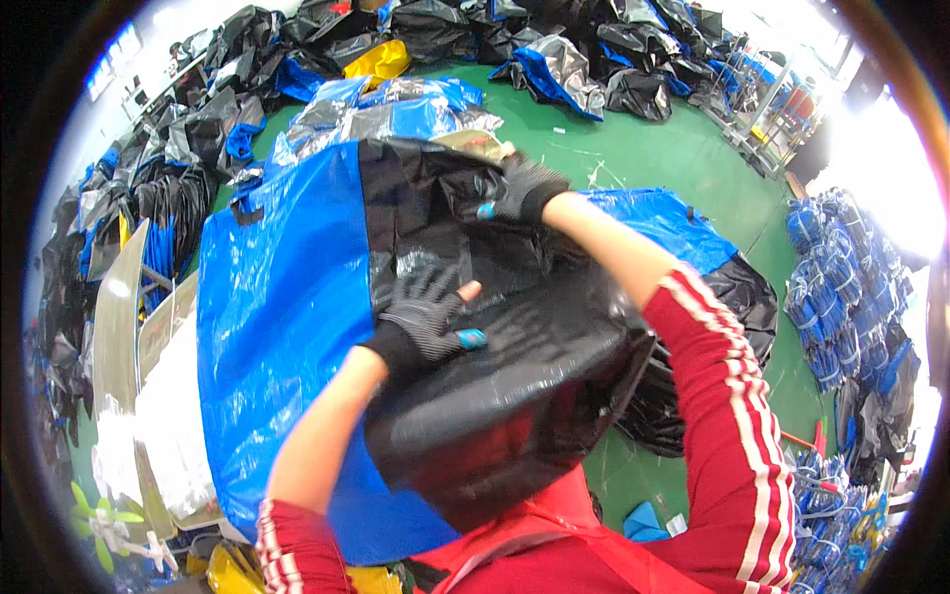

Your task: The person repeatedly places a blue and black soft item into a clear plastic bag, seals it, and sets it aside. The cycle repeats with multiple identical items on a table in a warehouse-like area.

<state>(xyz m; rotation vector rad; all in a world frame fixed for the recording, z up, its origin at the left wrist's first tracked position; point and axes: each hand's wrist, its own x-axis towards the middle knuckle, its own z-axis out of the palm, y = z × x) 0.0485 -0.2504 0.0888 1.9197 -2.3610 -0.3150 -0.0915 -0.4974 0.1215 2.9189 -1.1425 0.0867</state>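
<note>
A large blue-and-black plastic woven bag (287, 287) lies spread flat in front of me, blue on the left and shiny black on the right. On its black part rests my left hand (421, 322), in a grey striped glove with some bare and blue fingertips. Its fingers are spread and pressed flat. Farther off, near the bag's far right edge, my right hand (524, 190) wears a matching glove and touches the wrinkled black sheet. Its thumb and forefinger are apart, with no clear grip on the material.
A stack of plastic-wrapped blue and silver bags (396, 111) sits beyond the work surface. Another blue-and-black bag (673, 228) lies at right. Tied blue bundles (826, 287) stand farther right on the green floor (614, 153). White material (173, 426) is at left.
</note>
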